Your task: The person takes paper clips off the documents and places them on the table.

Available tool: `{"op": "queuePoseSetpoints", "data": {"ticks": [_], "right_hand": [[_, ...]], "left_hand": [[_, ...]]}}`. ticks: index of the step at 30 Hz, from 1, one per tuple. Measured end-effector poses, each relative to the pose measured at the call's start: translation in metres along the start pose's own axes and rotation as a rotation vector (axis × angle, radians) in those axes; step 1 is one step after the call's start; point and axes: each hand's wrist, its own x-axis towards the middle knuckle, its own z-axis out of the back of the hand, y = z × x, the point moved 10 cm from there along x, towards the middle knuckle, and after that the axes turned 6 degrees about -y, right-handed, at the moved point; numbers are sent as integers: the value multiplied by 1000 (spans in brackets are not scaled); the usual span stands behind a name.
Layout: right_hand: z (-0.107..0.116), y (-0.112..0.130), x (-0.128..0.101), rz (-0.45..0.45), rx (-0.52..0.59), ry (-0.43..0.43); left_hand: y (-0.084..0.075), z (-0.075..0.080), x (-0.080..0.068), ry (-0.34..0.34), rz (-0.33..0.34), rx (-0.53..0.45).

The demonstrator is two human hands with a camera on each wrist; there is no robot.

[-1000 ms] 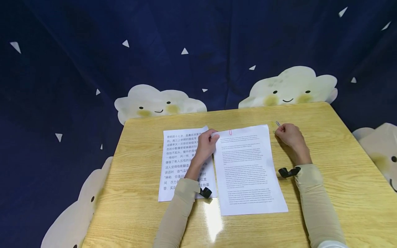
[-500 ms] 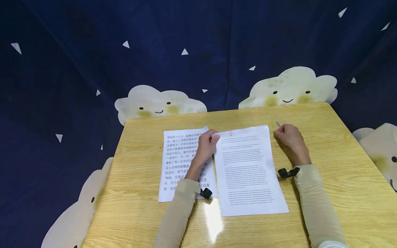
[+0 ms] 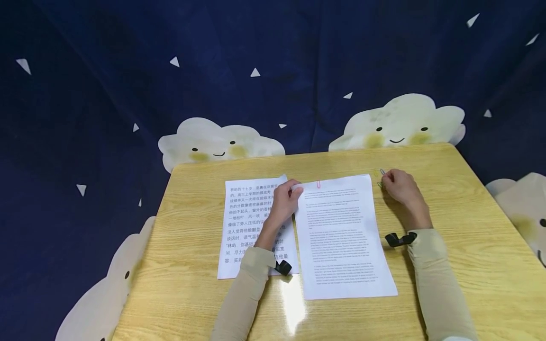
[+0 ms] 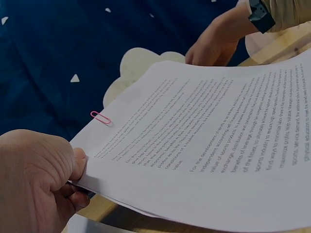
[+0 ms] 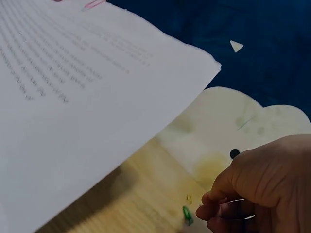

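Note:
My left hand (image 3: 285, 199) pinches the top left corner of a printed paper stack (image 3: 341, 232) and lifts that corner (image 4: 97, 179) slightly off the wooden table (image 3: 469, 213). A pink paper clip (image 3: 318, 183) sits on the stack's top edge (image 4: 100, 117). My right hand (image 3: 398, 187) rests just right of the stack's top right corner, fingers curled and pinching a thin silver paper clip (image 5: 235, 208). Beside its fingertips on the table lie a green clip (image 5: 187, 215) and a yellow clip (image 5: 189, 198).
A second sheet with large Chinese text (image 3: 243, 222) lies left of the stack, partly under my left forearm. A dark blue cloth with cloud figures (image 3: 396, 123) hangs behind the table. Black straps sit on both wrists.

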Motion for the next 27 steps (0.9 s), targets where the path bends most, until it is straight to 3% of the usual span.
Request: {"op": "queuePoseSetpoints", "data": {"ticks": [7, 17, 27], "right_hand": [[8, 17, -3, -15, 51, -2], [15, 45, -14, 42, 124, -18], [13, 73, -13, 96, 153, -7]], "left_hand": [[0, 0, 1, 4, 7, 2], [1, -2, -4, 21, 13, -12], [-4, -2, -1, 31, -28, 0]]}}
